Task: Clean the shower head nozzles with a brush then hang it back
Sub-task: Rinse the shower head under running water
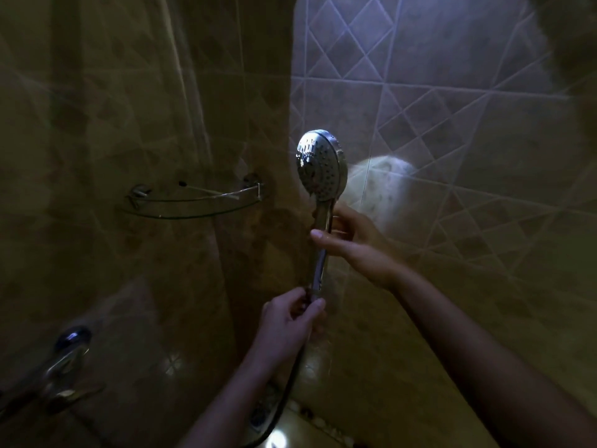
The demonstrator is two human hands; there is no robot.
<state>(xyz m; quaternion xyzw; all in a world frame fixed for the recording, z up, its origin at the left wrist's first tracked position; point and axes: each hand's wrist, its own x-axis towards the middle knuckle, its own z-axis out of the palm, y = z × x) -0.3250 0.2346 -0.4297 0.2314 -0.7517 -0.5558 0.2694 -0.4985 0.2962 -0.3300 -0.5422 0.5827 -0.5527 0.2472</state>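
A chrome shower head (319, 166) stands upright in mid-air, its round nozzle face turned toward me and to the left. My right hand (352, 240) wraps the upper part of its handle, thumb across the front. My left hand (287, 321) pinches the handle's lower end where the dark hose (287, 392) joins and hangs down. No brush is in sight.
A curved glass corner shelf (193, 202) is fixed to the tiled wall at the left. A chrome tap (64, 360) sticks out at the lower left. Tiled walls close in on both sides, and a floor drain (258, 415) lies below.
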